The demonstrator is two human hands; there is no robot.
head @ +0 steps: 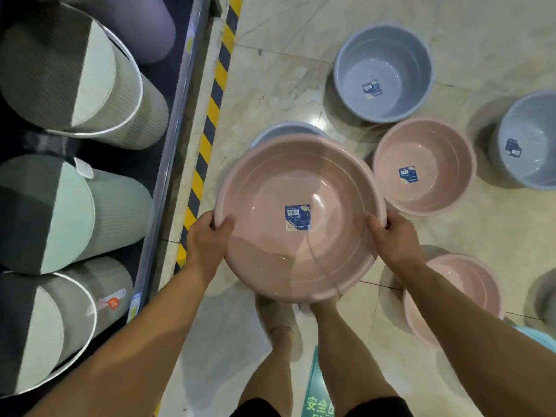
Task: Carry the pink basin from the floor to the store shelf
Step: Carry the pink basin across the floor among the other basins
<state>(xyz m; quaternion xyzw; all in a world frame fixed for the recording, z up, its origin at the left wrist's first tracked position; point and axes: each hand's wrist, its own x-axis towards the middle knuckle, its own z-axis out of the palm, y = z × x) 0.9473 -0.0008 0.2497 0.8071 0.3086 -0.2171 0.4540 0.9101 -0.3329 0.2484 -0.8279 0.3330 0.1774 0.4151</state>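
Observation:
A large round pink basin (270, 182) with a blue label inside is held level above the floor in front of me. My left hand (207, 239) grips its left rim, thumb inside. My right hand (394, 239) grips the right rim the same way. The store shelf (168, 164) runs along the left, its metal edge just left of the basin, stocked with ribbed bins lying on their sides (75, 76).
On the marble floor lie two more pink basins (427, 155) (469, 284) and three grey-blue basins (388, 58) (529, 152) (285, 129), one partly hidden behind the held basin. A yellow-black hazard stripe (210, 115) borders the shelf base. My legs and shoe (279, 323) are below.

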